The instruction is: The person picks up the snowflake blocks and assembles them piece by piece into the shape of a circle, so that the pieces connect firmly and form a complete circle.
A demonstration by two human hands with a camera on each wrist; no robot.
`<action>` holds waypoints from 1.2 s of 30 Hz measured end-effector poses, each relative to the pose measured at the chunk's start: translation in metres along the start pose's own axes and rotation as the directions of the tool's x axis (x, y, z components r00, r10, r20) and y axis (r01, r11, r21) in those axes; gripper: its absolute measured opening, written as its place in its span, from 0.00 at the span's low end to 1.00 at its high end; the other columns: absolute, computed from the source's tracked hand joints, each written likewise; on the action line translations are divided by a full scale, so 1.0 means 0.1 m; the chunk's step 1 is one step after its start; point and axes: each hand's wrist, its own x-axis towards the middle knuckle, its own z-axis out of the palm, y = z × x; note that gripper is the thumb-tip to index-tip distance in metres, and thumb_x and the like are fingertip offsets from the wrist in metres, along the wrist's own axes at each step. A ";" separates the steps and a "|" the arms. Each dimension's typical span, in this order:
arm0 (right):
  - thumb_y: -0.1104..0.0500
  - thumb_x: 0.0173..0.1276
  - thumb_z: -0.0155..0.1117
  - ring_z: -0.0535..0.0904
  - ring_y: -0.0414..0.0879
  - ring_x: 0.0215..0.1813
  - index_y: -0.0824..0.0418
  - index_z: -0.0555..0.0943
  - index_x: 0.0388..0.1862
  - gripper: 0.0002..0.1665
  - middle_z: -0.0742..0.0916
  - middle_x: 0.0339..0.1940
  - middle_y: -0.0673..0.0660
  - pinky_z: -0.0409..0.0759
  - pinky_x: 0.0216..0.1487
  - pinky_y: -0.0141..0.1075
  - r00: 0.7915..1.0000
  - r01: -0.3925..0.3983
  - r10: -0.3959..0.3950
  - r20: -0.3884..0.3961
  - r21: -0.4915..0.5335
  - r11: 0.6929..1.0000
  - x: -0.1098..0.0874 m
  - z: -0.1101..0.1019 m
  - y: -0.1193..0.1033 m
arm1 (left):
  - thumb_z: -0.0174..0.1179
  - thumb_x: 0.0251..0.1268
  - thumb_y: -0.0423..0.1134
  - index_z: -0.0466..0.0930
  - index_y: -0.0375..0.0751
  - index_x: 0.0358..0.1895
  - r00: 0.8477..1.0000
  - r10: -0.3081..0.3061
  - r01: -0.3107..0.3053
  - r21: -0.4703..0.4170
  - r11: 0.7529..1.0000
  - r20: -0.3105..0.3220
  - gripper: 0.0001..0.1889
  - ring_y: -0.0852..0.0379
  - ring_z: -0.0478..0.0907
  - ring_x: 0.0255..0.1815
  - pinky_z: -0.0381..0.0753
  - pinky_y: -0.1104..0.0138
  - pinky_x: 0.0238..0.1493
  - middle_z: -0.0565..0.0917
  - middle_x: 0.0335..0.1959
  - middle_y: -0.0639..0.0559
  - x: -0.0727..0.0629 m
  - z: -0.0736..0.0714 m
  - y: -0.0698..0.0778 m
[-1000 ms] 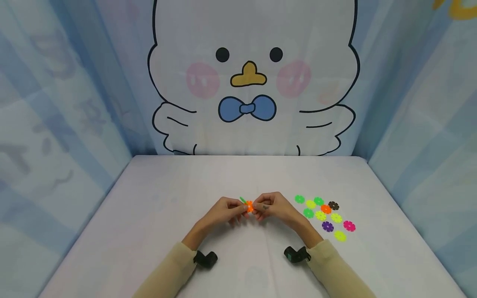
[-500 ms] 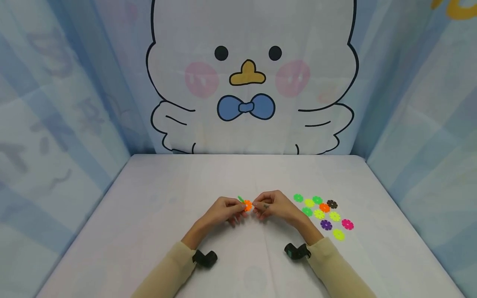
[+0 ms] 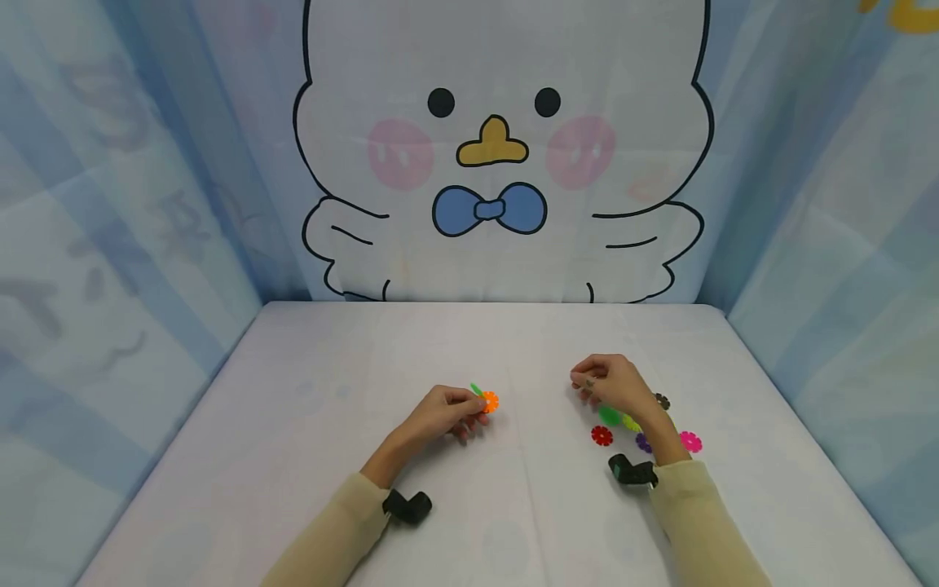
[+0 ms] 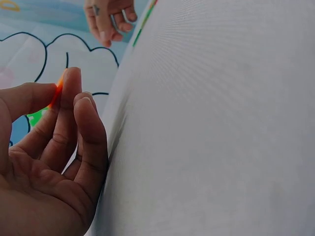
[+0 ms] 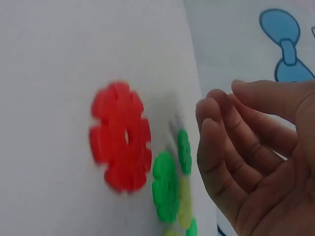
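My left hand (image 3: 440, 412) pinches an orange notched interlocking disc (image 3: 491, 402) between thumb and forefinger, above the table. A green disc (image 3: 475, 389) is joined to the orange one and sticks up at an angle; in the left wrist view part of this green piece (image 4: 37, 117) shows behind the fingers. My right hand (image 3: 616, 383) is over the far left side of the loose discs, fingers loosely bent. Nothing shows between its thumb and fingertips in the right wrist view. Nearest that camera lies a red disc (image 5: 120, 137), with a green disc (image 5: 166, 189) behind it.
Loose discs lie on the white table (image 3: 352, 350) at the right: yellow (image 3: 631, 423), purple (image 3: 643, 443), pink (image 3: 691, 442) and dark brown (image 3: 663, 401). The right hand and forearm hide several others. Curtains with printed drawings enclose the back and sides.
My right hand has left the orange disc and moved right, over the loose discs. A red disc now shows where that forearm was. The left hand still holds the joined discs in place.
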 end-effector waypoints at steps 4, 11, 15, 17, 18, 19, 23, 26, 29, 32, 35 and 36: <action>0.53 0.77 0.69 0.84 0.46 0.32 0.66 0.86 0.53 0.17 0.91 0.37 0.61 0.83 0.34 0.36 0.998 -0.058 0.054 -0.040 -0.118 0.991 -0.04 -0.15 0.13 | 0.61 0.79 0.41 0.87 0.28 0.50 1.000 0.003 -0.003 0.006 1.000 -0.008 0.16 0.60 0.80 0.29 0.83 0.69 0.30 0.91 0.37 0.47 0.01 0.01 0.00; 0.49 0.73 0.73 0.77 0.50 0.40 0.65 0.87 0.56 0.23 0.87 0.45 0.64 0.77 0.36 0.34 0.988 -0.150 0.138 -0.064 -0.265 0.952 -0.06 -0.22 0.19 | 0.61 0.79 0.41 0.87 0.30 0.50 1.000 -0.005 0.005 0.004 1.000 -0.007 0.15 0.60 0.80 0.29 0.83 0.69 0.30 0.90 0.34 0.52 0.02 0.00 0.00; 0.49 0.72 0.74 0.76 0.52 0.42 0.65 0.87 0.56 0.24 0.86 0.45 0.64 0.75 0.36 0.34 0.986 -0.164 0.150 -0.072 -0.279 0.946 -0.06 -0.21 0.20 | 0.61 0.79 0.41 0.87 0.29 0.50 1.000 -0.005 0.005 -0.003 1.000 -0.008 0.15 0.61 0.80 0.29 0.83 0.70 0.30 0.91 0.34 0.52 0.02 0.00 -0.01; 0.49 0.71 0.75 0.76 0.52 0.42 0.65 0.88 0.55 0.23 0.86 0.44 0.63 0.75 0.37 0.34 0.986 -0.163 0.147 -0.079 -0.281 0.946 -0.06 -0.20 0.21 | 0.61 0.79 0.41 0.87 0.29 0.50 1.000 -0.005 0.005 -0.007 1.000 -0.009 0.15 0.61 0.80 0.28 0.83 0.70 0.30 0.91 0.35 0.51 0.02 0.00 -0.01; 0.49 0.71 0.75 0.76 0.52 0.42 0.65 0.88 0.54 0.22 0.86 0.43 0.62 0.75 0.37 0.35 0.986 -0.162 0.145 -0.081 -0.278 0.947 -0.07 -0.20 0.21 | 0.61 0.79 0.40 0.87 0.29 0.50 1.000 -0.006 0.006 -0.010 1.000 -0.010 0.15 0.61 0.80 0.28 0.83 0.70 0.30 0.91 0.35 0.51 0.02 0.00 -0.01; 0.49 0.71 0.75 0.76 0.52 0.43 0.65 0.88 0.53 0.22 0.86 0.43 0.62 0.75 0.38 0.35 0.986 -0.161 0.144 -0.082 -0.274 0.948 -0.07 -0.19 0.21 | 0.61 0.79 0.40 0.87 0.29 0.50 1.000 -0.007 0.007 -0.011 1.000 -0.009 0.15 0.61 0.80 0.28 0.83 0.70 0.30 0.91 0.35 0.50 0.02 0.00 -0.01; 0.51 0.70 0.76 0.77 0.53 0.45 0.65 0.87 0.52 0.20 0.86 0.43 0.61 0.77 0.43 0.37 0.986 -0.158 0.140 -0.086 -0.262 0.952 -0.07 -0.17 0.20 | 0.61 0.79 0.40 0.87 0.29 0.50 1.000 -0.020 0.020 -0.017 1.000 -0.011 0.14 0.61 0.80 0.28 0.83 0.70 0.30 0.90 0.34 0.51 0.01 0.01 -0.01; 0.52 0.71 0.75 0.78 0.55 0.49 0.64 0.86 0.52 0.19 0.87 0.47 0.62 0.80 0.46 0.41 0.984 -0.167 0.145 -0.099 -0.263 0.950 -0.06 -0.16 0.19 | 0.61 0.79 0.39 0.87 0.29 0.50 1.000 -0.022 0.022 -0.016 1.000 -0.009 0.14 0.61 0.80 0.28 0.83 0.70 0.30 0.91 0.34 0.50 0.01 0.00 -0.01; 0.52 0.72 0.74 0.78 0.56 0.50 0.63 0.86 0.53 0.19 0.87 0.49 0.64 0.83 0.50 0.44 0.982 -0.176 0.154 -0.106 -0.255 0.951 -0.06 -0.15 0.18 | 0.61 0.79 0.39 0.87 0.29 0.50 1.000 -0.022 0.022 -0.017 1.000 -0.013 0.14 0.60 0.80 0.27 0.83 0.70 0.29 0.91 0.35 0.49 0.01 0.00 -0.01; 0.52 0.73 0.73 0.80 0.56 0.50 0.63 0.87 0.54 0.18 0.88 0.49 0.63 0.83 0.52 0.45 0.982 -0.182 0.161 -0.103 -0.232 0.956 -0.05 -0.15 0.18 | 0.61 0.79 0.39 0.87 0.29 0.50 1.000 -0.017 0.017 -0.013 1.000 -0.015 0.14 0.60 0.80 0.27 0.83 0.70 0.29 0.91 0.35 0.48 0.02 -0.01 -0.02; 0.51 0.73 0.74 0.81 0.54 0.50 0.63 0.88 0.55 0.20 0.90 0.47 0.62 0.83 0.51 0.42 0.983 -0.176 0.163 -0.080 -0.206 0.963 -0.04 -0.15 0.18 | 0.61 0.79 0.39 0.87 0.28 0.50 1.000 -0.014 0.014 -0.010 1.000 -0.014 0.14 0.59 0.80 0.27 0.83 0.69 0.29 0.92 0.36 0.47 0.03 -0.01 -0.02; 0.51 0.73 0.74 0.81 0.53 0.49 0.63 0.88 0.55 0.20 0.90 0.47 0.61 0.82 0.50 0.41 0.985 -0.168 0.157 -0.071 -0.196 0.966 -0.04 -0.14 0.18 | 0.61 0.79 0.39 0.87 0.28 0.50 1.000 -0.015 0.015 -0.010 1.000 -0.014 0.14 0.59 0.80 0.27 0.83 0.70 0.29 0.92 0.36 0.47 0.03 -0.01 -0.02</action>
